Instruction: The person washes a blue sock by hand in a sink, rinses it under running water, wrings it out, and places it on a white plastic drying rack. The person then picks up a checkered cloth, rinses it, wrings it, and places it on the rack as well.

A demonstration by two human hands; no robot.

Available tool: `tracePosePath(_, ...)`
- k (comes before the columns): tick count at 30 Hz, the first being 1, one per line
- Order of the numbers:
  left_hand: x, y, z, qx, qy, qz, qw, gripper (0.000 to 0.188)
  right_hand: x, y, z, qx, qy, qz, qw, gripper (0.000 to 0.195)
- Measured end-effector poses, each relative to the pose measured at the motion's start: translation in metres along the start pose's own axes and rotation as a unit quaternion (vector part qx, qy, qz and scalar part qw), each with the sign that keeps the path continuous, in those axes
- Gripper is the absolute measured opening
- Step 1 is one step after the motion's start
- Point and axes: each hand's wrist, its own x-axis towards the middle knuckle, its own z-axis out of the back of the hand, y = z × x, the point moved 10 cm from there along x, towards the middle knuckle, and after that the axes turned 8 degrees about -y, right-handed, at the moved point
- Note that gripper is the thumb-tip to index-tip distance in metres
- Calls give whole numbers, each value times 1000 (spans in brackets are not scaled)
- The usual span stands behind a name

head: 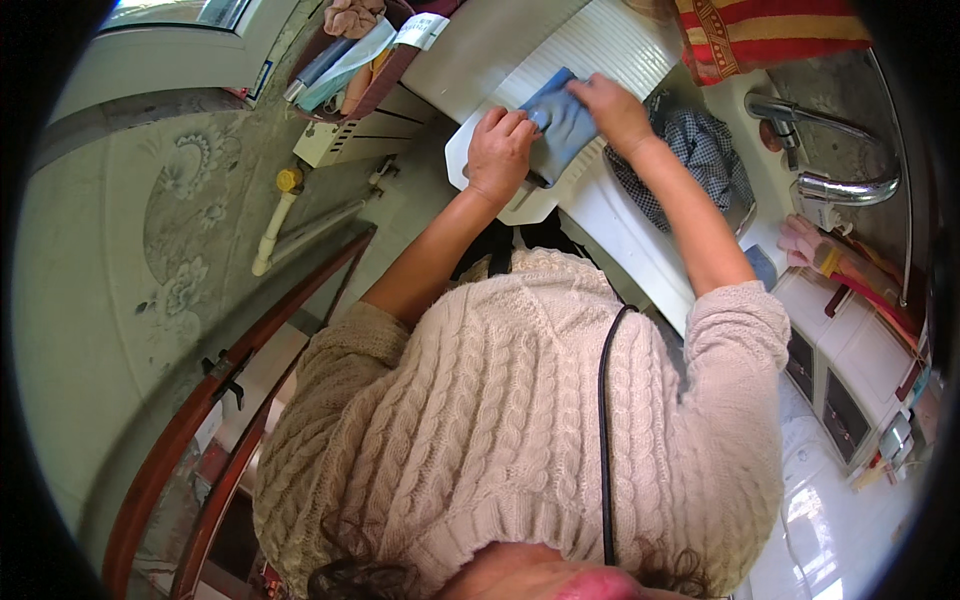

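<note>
A wet blue-grey cloth (pixel 561 139) lies over a white ribbed washboard (pixel 525 202) that rests on the edge of a white sink. My left hand (pixel 501 152) is closed on the cloth's left edge, its knuckles up. At the cloth's upper right, my right hand (pixel 613 112) grips the fabric with bent fingers; its fingertips are slightly blurred. Just right of the cloth, a dark checked cloth (pixel 697 157) lies bunched in the basin, partly behind my right forearm.
A chrome faucet (pixel 847 187) curves over the sink's right side. Pink rubber gloves (pixel 806 241) lie near it. A striped red and yellow towel (pixel 772 34) hangs at the top right. At upper left stands a filled basket (pixel 382 79), above a yellow-handled valve (pixel 289 180).
</note>
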Motion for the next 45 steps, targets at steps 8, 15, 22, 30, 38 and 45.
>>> tracePosePath(8, -1, -8, 3, 35, -16, -23, 999, 14, -13, 36, -11, 128, 14, 93, 987, 27)
tracePosePath(15, -7, -4, 0, 22, 4, 6, 1000, 17, 16, 49, 16, 251, -31, 5, 968, 30)
tracePosePath(22, -5, -4, 1, 21, 3, 4, 1000, 18, -26, 13, -4, 93, 82, 40, 991, 31)
tracePosePath(30, -7, -3, 0, 27, 0, 5, 1000, 13, -30, 43, -15, 201, 11, -46, 979, 33)
tracePosePath(38, -7, -4, -4, 20, -18, -14, 1000, 18, -5, 55, 4, 199, -22, 9, 980, 28)
tracePosePath(45, -4, -7, 1, 31, -29, -6, 999, 16, -24, -4, 3, 54, 38, 20, 998, 29)
